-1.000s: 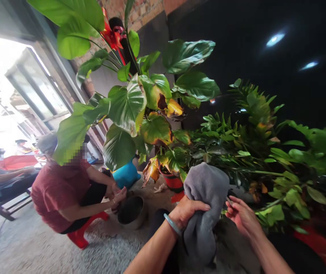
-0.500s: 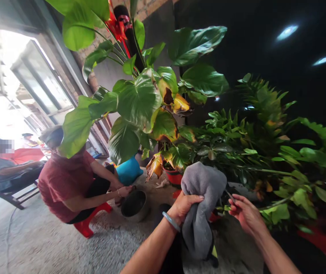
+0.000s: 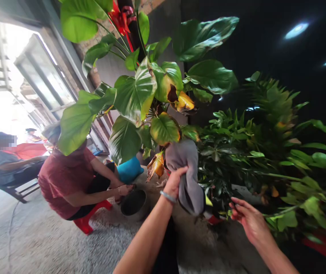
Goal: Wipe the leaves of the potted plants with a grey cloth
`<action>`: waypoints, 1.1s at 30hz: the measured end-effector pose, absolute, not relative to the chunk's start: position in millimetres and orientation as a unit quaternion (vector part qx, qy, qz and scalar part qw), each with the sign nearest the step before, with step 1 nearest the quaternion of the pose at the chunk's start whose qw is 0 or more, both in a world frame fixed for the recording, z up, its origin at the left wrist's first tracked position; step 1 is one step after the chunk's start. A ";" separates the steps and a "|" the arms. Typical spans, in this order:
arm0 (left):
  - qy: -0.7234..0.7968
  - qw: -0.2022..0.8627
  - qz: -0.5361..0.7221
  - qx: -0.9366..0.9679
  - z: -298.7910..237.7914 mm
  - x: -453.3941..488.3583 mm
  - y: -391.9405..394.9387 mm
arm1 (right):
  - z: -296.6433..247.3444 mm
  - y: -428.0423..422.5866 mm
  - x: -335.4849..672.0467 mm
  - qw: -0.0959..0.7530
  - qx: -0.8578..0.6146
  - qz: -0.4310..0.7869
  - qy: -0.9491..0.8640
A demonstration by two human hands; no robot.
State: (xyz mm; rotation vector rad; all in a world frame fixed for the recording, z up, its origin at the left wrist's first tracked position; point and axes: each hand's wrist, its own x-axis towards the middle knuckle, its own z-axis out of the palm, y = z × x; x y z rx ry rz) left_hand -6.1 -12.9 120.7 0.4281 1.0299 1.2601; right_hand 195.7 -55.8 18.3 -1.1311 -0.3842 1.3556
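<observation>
My left hand [image 3: 174, 182] is closed around a grey cloth [image 3: 186, 175] and holds it up against the lower leaves of a large-leaved potted plant [image 3: 140, 99]. A yellowed, browning leaf [image 3: 164, 129] sits just above the cloth. A bangle circles my left wrist. My right hand [image 3: 248, 220] hangs lower on the right with its fingers apart and nothing in it, close to the narrow-leaved bushy plants [image 3: 254, 152].
A person in a red shirt [image 3: 66, 179] squats on a small red stool [image 3: 87, 222] at the left, hands at a dark round pot [image 3: 134, 201]. A blue object [image 3: 128, 170] lies behind. Another person [image 3: 0, 160] sits far left by the bright doorway. The floor is grey gravelly concrete.
My left hand has lifted the grey cloth up and forward to the plant's leaves. My right hand has let go of the cloth's side and dropped lower with its fingers spread.
</observation>
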 end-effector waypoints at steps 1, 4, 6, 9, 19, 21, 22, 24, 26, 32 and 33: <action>0.484 0.680 0.517 0.190 102.8 -3.3 -22.6 | 20.8 -56.6 195.7 0.613 -0.502 0.590 -0.157; 0.504 0.736 0.409 0.193 56.8 -1.3 -59.8 | 24.6 -58.5 197.3 0.602 -0.534 0.579 -0.131; 0.474 0.755 0.405 0.202 49.0 -6.5 -77.3 | 23.6 -59.2 199.0 0.600 -0.534 0.582 -0.126; 0.442 0.757 0.428 0.219 76.5 -18.1 -74.8 | 18.7 -58.9 200.4 0.604 -0.513 0.595 -0.133; 0.513 0.685 0.472 0.212 89.3 -2.7 -25.2 | 12.9 -57.1 198.1 0.625 -0.497 0.585 -0.144; 0.520 0.718 0.411 0.215 61.3 -5.0 -47.2 | 13.6 -58.0 199.0 0.629 -0.506 0.574 -0.136; 0.515 0.726 0.402 0.213 51.5 -7.8 -58.3 | 13.9 -58.3 199.7 0.629 -0.511 0.571 -0.131; 0.499 0.743 0.390 0.217 45.5 -15.1 -75.1 | 14.0 -58.4 200.7 0.627 -0.515 0.572 -0.124; 0.485 0.751 0.387 0.224 57.8 -22.0 -80.0 | 13.6 -58.1 200.8 0.627 -0.508 0.577 -0.122; 0.462 0.740 0.439 0.214 120.1 -23.2 -46.6 | 10.0 -56.6 196.8 0.636 -0.483 0.584 -0.144; 0.455 0.736 0.453 0.215 122.2 -20.0 -41.3 | 9.1 -56.5 196.3 0.635 -0.481 0.586 -0.149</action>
